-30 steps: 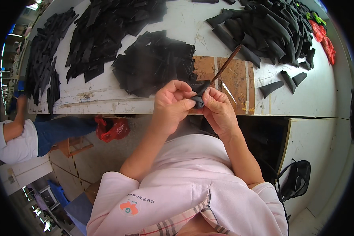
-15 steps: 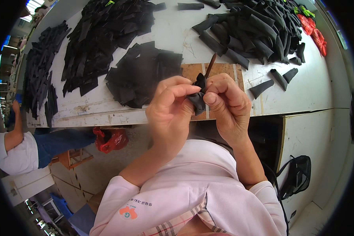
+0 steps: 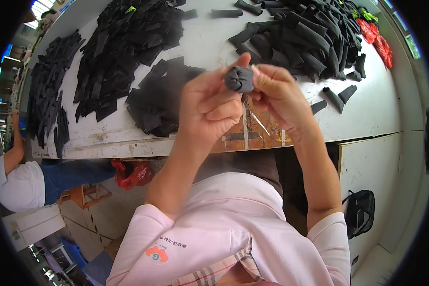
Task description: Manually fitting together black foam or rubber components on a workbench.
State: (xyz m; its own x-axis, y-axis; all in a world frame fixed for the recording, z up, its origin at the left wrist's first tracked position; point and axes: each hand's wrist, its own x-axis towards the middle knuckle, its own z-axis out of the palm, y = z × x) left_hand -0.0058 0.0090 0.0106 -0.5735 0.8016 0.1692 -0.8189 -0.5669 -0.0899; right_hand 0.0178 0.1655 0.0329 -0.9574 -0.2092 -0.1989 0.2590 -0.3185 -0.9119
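Above the bench [image 3: 379, 102], a dark fabric piece [image 3: 243, 80] is held pinched in the left hand [image 3: 209, 102] and the right hand [image 3: 282, 93]; its puckered end is turned leftward and cameraward, its long axis set roughly crosswise.

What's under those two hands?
A brown board with pale strips shows below the left hand and right hand. They cover part of it, so anything hidden there can't be seen.

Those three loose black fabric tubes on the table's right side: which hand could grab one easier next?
Probably the right hand: it's nearer the three loose black fabric tubes, while the left hand is farther across. Both hands are on the small dark folded fabric bundle.
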